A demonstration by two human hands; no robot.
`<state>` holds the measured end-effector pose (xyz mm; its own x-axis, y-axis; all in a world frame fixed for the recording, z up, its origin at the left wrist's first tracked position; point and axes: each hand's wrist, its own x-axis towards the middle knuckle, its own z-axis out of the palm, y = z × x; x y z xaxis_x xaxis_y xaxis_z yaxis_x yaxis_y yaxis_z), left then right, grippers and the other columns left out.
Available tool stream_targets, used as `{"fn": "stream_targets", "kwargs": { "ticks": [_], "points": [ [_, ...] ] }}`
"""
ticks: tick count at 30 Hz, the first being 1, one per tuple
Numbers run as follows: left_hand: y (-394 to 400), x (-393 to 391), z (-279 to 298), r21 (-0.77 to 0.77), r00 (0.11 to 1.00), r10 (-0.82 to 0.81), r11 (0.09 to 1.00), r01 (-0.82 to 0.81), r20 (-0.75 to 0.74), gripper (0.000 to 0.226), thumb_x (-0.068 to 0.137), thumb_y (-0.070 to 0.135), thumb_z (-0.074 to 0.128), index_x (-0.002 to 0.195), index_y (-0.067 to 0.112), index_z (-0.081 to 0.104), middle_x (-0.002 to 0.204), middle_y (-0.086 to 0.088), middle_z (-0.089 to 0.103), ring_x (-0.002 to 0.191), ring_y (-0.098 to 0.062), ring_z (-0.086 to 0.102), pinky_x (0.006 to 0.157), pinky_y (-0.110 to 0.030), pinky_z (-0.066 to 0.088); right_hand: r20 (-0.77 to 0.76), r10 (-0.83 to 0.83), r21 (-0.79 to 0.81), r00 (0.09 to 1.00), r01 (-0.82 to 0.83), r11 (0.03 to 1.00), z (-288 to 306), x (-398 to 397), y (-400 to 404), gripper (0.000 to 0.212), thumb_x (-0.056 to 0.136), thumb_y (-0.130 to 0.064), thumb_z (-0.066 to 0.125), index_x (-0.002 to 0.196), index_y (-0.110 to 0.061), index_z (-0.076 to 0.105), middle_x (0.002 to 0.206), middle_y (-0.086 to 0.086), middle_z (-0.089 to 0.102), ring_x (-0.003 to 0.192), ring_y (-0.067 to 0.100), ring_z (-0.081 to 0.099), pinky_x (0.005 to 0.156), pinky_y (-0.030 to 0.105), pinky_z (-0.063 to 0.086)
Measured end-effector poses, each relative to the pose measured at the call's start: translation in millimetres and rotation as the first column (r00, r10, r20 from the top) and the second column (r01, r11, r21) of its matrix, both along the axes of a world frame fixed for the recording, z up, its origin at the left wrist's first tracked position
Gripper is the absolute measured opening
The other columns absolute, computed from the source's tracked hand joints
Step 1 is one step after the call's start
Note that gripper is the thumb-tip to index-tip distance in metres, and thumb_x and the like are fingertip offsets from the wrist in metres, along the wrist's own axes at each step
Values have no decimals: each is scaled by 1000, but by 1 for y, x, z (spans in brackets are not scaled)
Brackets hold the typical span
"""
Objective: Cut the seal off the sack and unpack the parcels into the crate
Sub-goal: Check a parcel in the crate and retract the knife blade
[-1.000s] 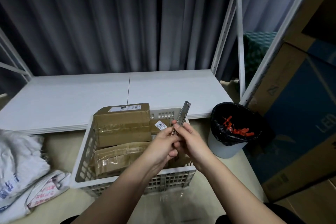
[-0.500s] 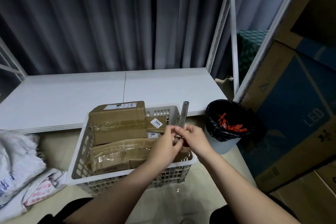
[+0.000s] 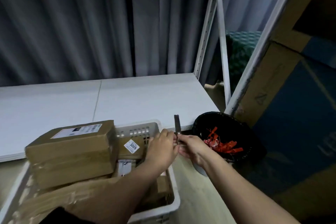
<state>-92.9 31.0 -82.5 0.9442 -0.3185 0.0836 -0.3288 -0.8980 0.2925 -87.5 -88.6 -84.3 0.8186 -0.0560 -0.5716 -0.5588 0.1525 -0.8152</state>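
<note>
A white slatted crate (image 3: 175, 183) stands on the floor with several brown taped parcels in it. The top parcel (image 3: 72, 149) bears a white label, and a smaller one (image 3: 131, 146) carries a sticker reading 3005. My left hand (image 3: 161, 148) and my right hand (image 3: 192, 148) meet just right of the crate's far corner. Both pinch the base of a slim metal cutter (image 3: 177, 127), whose blade end points up. The sack is out of view.
A black-lined bin (image 3: 241, 132) with red cut seals (image 3: 221, 143) sits right of my hands. A low white table (image 3: 109, 100) runs behind the crate, with grey curtains beyond. White rack posts (image 3: 222, 45) and large cardboard boxes (image 3: 294, 114) stand at the right.
The view has swung left and closer; the white sacks at the left have left the frame. Both hands stay together on the cutter, which now stands more upright.
</note>
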Motion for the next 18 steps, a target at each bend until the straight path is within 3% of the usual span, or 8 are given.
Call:
{"fn": "stream_targets", "kwargs": {
  "ticks": [3, 6, 8, 11, 13, 16, 18],
  "points": [
    [-14, 28, -27, 83, 993, -108, 990, 111, -48, 45, 95, 38, 41, 136, 20, 43, 135, -1, 44, 127, -21, 40, 102, -36, 32, 20, -161, 28, 987, 161, 987, -37, 40, -12, 26, 97, -18, 52, 75, -8, 61, 45, -3, 62, 36, 7, 56, 42, 16, 43],
    [-16, 57, -45, 174, 973, -214, 959, 225, -82, 54, 94, 34, 42, 145, 19, 31, 147, -1, 37, 137, -19, 30, 114, -37, 16, 43, -233, -113, 971, 237, 965, -68, 80, -16, 36, 97, -19, 52, 66, -3, 59, 33, -3, 54, 26, 5, 48, 32, 12, 36],
    [-15, 76, -52, 189, 971, -215, 954, 232, -107, 58, 93, 34, 45, 146, 18, 29, 149, 0, 35, 140, -18, 25, 118, -38, 7, 37, -253, -126, 967, 255, 959, -80, 103, -18, 41, 98, -20, 48, 63, -2, 58, 32, -2, 55, 25, 6, 49, 30, 11, 36],
    [-10, 104, -63, 233, 980, -171, 953, 191, -103, 62, 94, 40, 42, 148, 15, 24, 155, -3, 27, 143, -18, 18, 119, -41, 2, 12, -242, -117, 970, 242, 963, -94, 126, -18, 39, 100, -21, 43, 72, 2, 59, 36, 0, 59, 29, 8, 54, 34, 13, 42],
    [-6, 118, -69, 262, 984, -149, 950, 170, -99, 66, 96, 42, 39, 151, 13, 17, 159, -5, 17, 146, -20, 11, 120, -41, -2, 13, -222, -182, 975, 220, 958, -103, 136, -16, 44, 99, -23, 42, 64, -1, 56, 31, -2, 53, 28, 9, 47, 38, 18, 38],
    [-5, 132, -78, 251, 985, -147, 953, 166, -95, 67, 95, 45, 33, 151, 12, 17, 159, -5, 17, 147, -19, 11, 119, -40, -2, 3, -195, -244, 981, 190, 951, -114, 149, -12, 51, 97, -24, 44, 49, -7, 49, 32, -2, 46, 35, 13, 38, 40, 22, 29],
    [-4, 136, -79, 211, 989, -134, 967, 143, -56, 73, 86, 50, 22, 147, 10, 31, 153, -8, 33, 143, -21, 26, 119, -42, 10, -4, -229, -227, 974, 222, 948, -120, 155, -8, 47, 95, -21, 45, 50, -7, 49, 41, 3, 47, 35, 14, 37, 38, 20, 26]
  ]
}}
